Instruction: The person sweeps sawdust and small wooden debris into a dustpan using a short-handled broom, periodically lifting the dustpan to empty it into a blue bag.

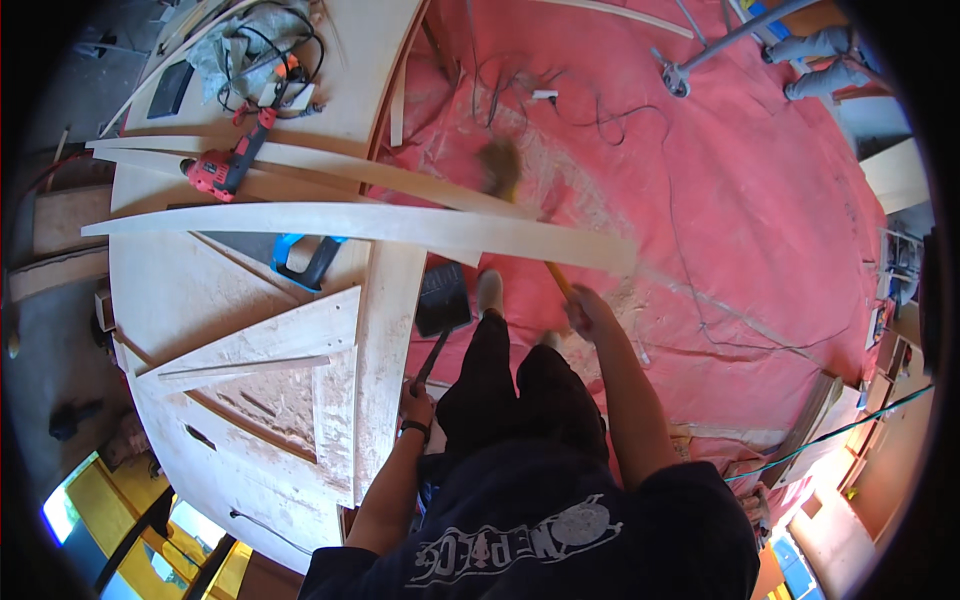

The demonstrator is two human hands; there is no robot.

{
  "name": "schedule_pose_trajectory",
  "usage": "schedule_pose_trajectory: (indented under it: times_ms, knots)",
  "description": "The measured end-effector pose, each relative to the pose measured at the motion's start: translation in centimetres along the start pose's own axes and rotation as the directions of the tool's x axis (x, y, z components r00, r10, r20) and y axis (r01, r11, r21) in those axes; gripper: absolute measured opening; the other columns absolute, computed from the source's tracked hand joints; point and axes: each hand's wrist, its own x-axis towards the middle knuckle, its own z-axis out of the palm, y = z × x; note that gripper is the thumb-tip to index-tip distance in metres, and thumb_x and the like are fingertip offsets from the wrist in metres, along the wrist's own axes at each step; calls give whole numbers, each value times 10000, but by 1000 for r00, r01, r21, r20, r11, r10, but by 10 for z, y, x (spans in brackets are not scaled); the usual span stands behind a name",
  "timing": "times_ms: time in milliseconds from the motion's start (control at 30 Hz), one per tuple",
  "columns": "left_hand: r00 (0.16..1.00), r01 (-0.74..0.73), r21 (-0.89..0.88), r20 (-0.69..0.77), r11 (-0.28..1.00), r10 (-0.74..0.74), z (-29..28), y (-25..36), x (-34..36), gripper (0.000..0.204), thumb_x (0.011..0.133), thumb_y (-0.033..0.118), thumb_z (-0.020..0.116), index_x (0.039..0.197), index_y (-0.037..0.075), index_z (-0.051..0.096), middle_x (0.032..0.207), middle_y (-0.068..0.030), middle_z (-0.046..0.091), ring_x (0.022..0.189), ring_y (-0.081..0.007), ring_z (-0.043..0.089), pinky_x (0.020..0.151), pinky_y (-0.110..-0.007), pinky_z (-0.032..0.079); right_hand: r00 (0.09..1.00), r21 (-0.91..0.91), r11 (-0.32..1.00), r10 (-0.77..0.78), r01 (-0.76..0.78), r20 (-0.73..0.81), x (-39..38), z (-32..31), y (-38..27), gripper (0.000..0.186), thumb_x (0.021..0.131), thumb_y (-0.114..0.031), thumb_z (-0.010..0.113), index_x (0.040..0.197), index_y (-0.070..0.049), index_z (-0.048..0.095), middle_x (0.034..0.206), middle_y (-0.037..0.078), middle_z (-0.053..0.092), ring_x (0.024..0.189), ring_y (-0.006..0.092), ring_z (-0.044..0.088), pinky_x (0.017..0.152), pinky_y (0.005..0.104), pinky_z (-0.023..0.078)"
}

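My right hand is closed around the yellow handle of a broom. The broom's brush end, blurred, is over the red floor covering beyond a long pale board that hides part of the handle. Low by the workbench, my left hand grips the dark handle of a black dustpan. The pan lies just left of my shoe, beside the bench edge. Pale dust and shavings streak the red covering around my feet.
Long boards jut from the workbench over the floor. A red power tool and a blue-handled saw rest on it. Dark cables snake across the covering. Another person's legs show at the far right, near a metal pole.
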Motion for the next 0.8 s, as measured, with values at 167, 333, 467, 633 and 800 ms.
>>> schedule_pose_trajectory:
  times_ms: [167,333,467,633,800]
  knots:
    - [999,26,-9,19,1000,-26,5,52,7,362,859,263,528,1120,13,541,1084,-181,593,992,-313,577,878,-375,444,982,69,997,29,-16,-189,-74,-37,-18,263,859,-79,504,1093,-129,395,601,15,424,391,64,384,316,191,335]
    - [994,-48,56,-96,997,54,27,38,27,371,859,304,521,1107,31,561,1038,-191,613,972,-328,585,841,-393,453,968,-279,957,4,-76,-249,-132,-14,-58,415,852,-62,504,1215,-101,307,649,51,468,412,99,434,329,230,371]
    - [989,-7,75,-147,997,18,30,51,15,363,857,308,523,1107,48,567,1030,-193,621,961,-348,594,823,-413,462,990,-559,817,97,-140,-107,-132,-16,-109,557,839,-100,541,1327,-102,271,669,68,521,404,119,473,341,250,381]
    - [977,17,49,-213,999,-6,36,67,-12,323,856,273,551,1081,41,567,991,-186,629,912,-343,611,782,-414,478,993,-814,580,72,34,92,-17,-8,-173,478,831,-161,559,1286,-105,422,648,45,529,396,113,473,349,244,376]
    - [960,19,120,-280,993,16,41,96,-38,299,857,244,563,1064,28,563,967,-187,629,891,-339,616,769,-407,484,979,-945,261,-8,197,202,117,12,-226,297,828,-194,556,1100,-76,536,575,25,508,381,102,458,328,250,352]
